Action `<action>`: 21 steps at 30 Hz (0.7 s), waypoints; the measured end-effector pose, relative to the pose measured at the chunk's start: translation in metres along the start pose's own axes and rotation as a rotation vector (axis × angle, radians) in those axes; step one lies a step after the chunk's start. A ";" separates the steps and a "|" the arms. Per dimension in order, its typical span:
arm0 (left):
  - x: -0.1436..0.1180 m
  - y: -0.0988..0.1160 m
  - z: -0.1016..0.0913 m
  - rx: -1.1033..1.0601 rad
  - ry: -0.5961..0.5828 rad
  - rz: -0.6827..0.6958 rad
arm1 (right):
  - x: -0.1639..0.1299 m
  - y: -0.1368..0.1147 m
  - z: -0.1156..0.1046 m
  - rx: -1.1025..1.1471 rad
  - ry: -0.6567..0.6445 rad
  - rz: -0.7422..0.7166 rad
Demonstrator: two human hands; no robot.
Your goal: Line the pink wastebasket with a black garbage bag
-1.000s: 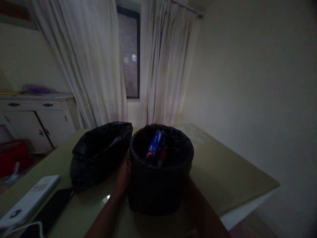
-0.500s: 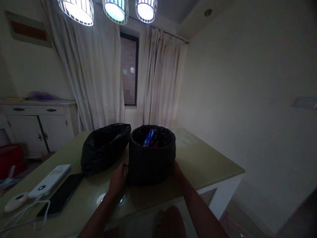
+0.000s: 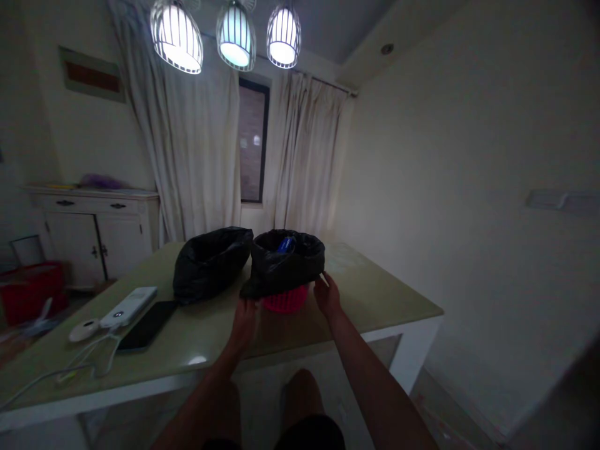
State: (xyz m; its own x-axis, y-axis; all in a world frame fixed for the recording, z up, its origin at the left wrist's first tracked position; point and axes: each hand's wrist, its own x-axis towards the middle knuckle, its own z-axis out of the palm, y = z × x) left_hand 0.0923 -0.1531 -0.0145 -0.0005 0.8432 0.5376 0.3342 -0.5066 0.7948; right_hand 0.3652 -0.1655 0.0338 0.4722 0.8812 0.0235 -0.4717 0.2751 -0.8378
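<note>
A black plastic bag (image 3: 285,270) lines a pinkish-red slatted basket (image 3: 287,300) on the table, its edge folded over the outside. The basket's lower part shows beneath the fold. Inside the bag a blue packet (image 3: 285,244) with white lettering sticks up. My left hand (image 3: 244,320) pinches the bag's hanging edge at the near left. At the right side my right hand (image 3: 328,295) has its fingers closed at the bag's lower edge. To the left sits a second black plastic bag (image 3: 210,269), its mouth gaping.
The greenish table (image 3: 375,300) has a white power bank (image 3: 129,307), a dark phone (image 3: 147,326), a round white device (image 3: 84,330) and a white cable (image 3: 44,376) at its left. A white cabinet (image 3: 70,234) stands behind, with a red bag (image 3: 35,290) on the floor.
The bag's folded edge has risen, uncovering the red basket underneath. Both hands have moved up with the edge. My view has shifted slightly back and left.
</note>
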 end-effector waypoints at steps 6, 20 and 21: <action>0.021 0.048 -0.006 0.014 0.128 0.307 | -0.015 -0.033 0.021 -0.007 -0.033 0.027; 0.017 0.102 -0.054 0.501 0.181 0.885 | -0.053 -0.065 0.026 -0.211 -0.195 0.076; 0.017 0.108 -0.058 0.525 0.138 0.915 | -0.053 -0.064 0.027 -0.209 -0.197 0.058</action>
State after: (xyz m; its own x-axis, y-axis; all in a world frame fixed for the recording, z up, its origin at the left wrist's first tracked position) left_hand 0.0736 -0.2038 0.0969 0.3614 0.1361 0.9224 0.6262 -0.7684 -0.1320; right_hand 0.3506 -0.2197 0.1012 0.2855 0.9565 0.0605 -0.3205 0.1548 -0.9345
